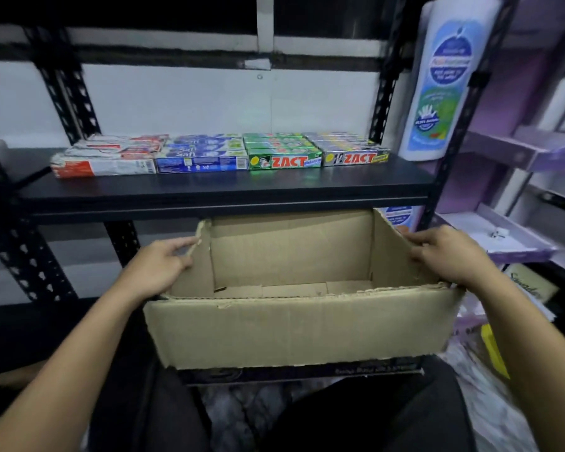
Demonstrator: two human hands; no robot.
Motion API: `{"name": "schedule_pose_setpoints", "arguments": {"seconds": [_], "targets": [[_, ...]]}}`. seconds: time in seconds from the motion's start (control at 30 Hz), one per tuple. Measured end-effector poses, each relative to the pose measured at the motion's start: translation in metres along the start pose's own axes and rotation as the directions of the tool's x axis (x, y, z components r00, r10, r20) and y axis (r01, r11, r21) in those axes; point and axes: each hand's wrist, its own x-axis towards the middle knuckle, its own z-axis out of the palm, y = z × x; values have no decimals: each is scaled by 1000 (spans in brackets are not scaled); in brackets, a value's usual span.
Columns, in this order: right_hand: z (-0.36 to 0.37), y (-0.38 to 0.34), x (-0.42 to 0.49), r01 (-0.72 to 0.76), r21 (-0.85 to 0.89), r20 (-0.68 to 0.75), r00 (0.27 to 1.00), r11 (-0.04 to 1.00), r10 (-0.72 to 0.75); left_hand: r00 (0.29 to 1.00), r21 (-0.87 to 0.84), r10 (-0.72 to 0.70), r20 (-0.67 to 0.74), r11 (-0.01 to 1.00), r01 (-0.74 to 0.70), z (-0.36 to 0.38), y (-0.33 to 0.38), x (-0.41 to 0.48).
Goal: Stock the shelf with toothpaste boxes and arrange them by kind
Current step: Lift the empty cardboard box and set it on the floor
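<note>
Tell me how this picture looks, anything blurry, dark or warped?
Head view: sharpest mid-frame, where the green ZACT boxes read clearly; towards the head view's edges things smear, and the print on the blue-and-white pouch is unreadable; the head view's wide lens slants the black shelf uprights; light is dim, the cardboard box evenly lit, the top of the frame nearly black.

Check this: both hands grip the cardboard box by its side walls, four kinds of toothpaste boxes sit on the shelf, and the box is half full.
One error: the head view shows the cardboard box empty, its floor bare. The left hand and right hand do grip its side walls, and four kinds of toothpaste boxes sit on the shelf.
</note>
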Motion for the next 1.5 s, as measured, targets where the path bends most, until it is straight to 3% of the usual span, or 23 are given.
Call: {"name": "schedule_pose_setpoints", "arguments": {"seconds": [0.27, 0.53, 0.9, 1.17, 1.3, 1.5], "targets": [[-22, 53, -20, -163, -8, -78, 984, 987, 162, 991, -7, 62, 118, 998, -62, 59, 51, 23], [-39, 124, -75, -390, 1, -217, 899, 921, 381, 943, -70, 185, 276, 983, -172, 147, 116, 38], [-64, 226, -207, -732, 142, -384, 580, 667, 718, 819, 130, 443, 365, 847, -516, 279, 235, -10], [-30, 255, -296, -829, 298, -467, 306, 474, 829, 684, 0, 569, 457, 769, -640, 367, 277, -37], [7, 261, -327, -872, 340, -439, 186, 353, 879, 655, -16, 547, 521, 774, -633, 416, 263, -53], [87, 283, -367, -907, 377, -270, 85, 187, 959, 694, 174, 335, 637, 815, -553, 485, 198, -75]]}}
